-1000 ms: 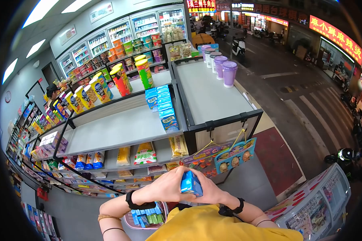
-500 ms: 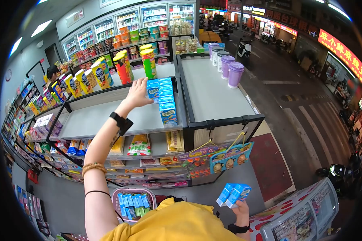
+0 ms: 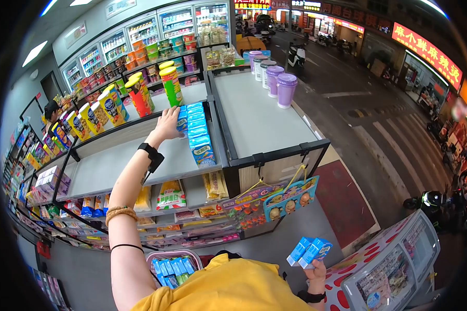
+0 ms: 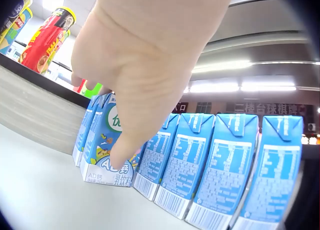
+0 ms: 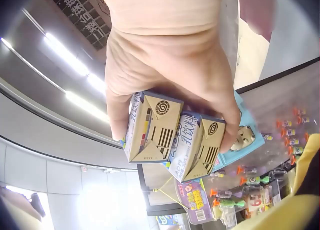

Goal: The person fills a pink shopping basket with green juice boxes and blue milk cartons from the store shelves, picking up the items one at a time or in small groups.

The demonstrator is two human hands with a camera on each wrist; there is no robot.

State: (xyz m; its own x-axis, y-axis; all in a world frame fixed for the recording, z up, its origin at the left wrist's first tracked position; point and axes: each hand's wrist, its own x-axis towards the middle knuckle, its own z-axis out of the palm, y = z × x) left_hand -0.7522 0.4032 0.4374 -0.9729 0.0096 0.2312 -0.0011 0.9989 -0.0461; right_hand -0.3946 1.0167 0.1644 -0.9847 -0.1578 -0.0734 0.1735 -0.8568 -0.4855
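Note:
My left hand [image 3: 167, 124] is at the left end of the blue drink cartons [image 3: 200, 140] on the upper shelf. In the left wrist view, its thumb [image 4: 125, 150] lies against the front of a carton [image 4: 102, 165] while the other fingers reach over behind, mostly hidden. A row of matching cartons [image 4: 230, 165] stands upright to the right of the thumb. My right hand [image 3: 316, 270] holds two blue cartons [image 3: 309, 252] side by side, low on the right. The right wrist view shows their undersides, with fingers and thumb gripping the pair [image 5: 172, 135] from both sides.
A pink basket [image 3: 194, 255] with blue and green packs sits below on the left. Chip canisters [image 3: 111, 106] line the shelf's back; purple cups [image 3: 286, 90] stand on the right-hand counter. Hanging toy packs [image 3: 290, 199] and a freezer [image 3: 392, 269] are at the right.
My hands were together on a carton a second ago; they then parted, the left to the shelf and the right aside with two cartons. The left has since come closer against the shelf cartons.

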